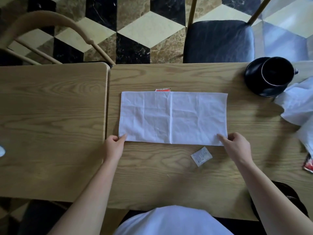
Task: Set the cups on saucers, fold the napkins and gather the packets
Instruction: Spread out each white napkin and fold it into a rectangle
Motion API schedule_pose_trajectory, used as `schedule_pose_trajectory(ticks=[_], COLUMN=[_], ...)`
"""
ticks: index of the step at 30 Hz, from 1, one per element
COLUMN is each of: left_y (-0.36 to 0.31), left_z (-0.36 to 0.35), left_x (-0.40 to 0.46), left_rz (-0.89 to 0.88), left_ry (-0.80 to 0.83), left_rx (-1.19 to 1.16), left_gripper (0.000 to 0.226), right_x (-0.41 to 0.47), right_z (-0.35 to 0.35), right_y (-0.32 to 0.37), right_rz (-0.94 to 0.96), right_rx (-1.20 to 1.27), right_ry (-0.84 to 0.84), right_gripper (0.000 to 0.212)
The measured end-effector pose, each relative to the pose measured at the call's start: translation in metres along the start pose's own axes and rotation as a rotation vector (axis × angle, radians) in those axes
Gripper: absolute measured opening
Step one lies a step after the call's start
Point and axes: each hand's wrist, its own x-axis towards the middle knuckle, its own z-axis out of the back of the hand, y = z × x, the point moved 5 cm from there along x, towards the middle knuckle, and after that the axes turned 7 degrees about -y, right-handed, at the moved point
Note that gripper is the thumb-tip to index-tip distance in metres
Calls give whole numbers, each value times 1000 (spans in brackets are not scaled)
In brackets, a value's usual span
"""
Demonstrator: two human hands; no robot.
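A white napkin (pixel 172 118) lies flat on the wooden table (pixel 169 175) as a wide rectangle with a crease down its middle. My left hand (pixel 114 145) pinches its near left corner. My right hand (pixel 236 145) pinches its near right corner. A red packet (pixel 163 89) peeks out from under the napkin's far edge. A small white packet (pixel 201 156) lies just in front of the napkin. At the far right a black cup (pixel 277 72) stands on a black saucer (pixel 250 78). A crumpled white napkin (pixel 298 106) lies beside it.
A second table (pixel 50 124) abuts on the left, with a white object (pixel 2 150) at its left edge. A red packet (pixel 308 164) lies at the right edge. Another dark round object (pixel 286 192) shows at the near right. Two chairs stand beyond the tables.
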Motion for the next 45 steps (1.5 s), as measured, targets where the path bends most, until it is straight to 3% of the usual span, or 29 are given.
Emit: schedule_pose_trajectory(ticks=[5,8,10,12,15,18,21,26,33,45], left_y=[15,12,-4,-25,-56,-71,-75,-72,-32,-36], left_z=[3,8,12,4,-33,-70,-90,-77,-25,-22], left_x=[-9,-22,-34,-49,-81,-109,-111,-94,-50,-45], left_rz=[73,62,-158,-420,-722,-889,-859,-792,-524,-412], left_ry=[43,-47,-177,-180,31,194,265,205,102,100], left_rx=[52,66,189,312,393,511,606,606,479,491], left_gripper=[39,37,32,26,14,11,21,25,23,25], right_x=[0,-7,-20,-42,-81,-114,-119,-95,-33,-13], right_z=[7,10,5,-17,-69,-112,-129,-119,-52,-18], right_y=[-4,2,17,43,78,106,118,109,46,18], right_rz=[1,22,195,390,582,784,843,776,581,477], right_rx=[5,-54,-149,-155,-231,-392,-468,-476,-487,-485], right_ry=[-12,-126,-219,-129,152,259,282,324,142,69], right_gripper=[20,39,52,45,37,35,31,23,14,6])
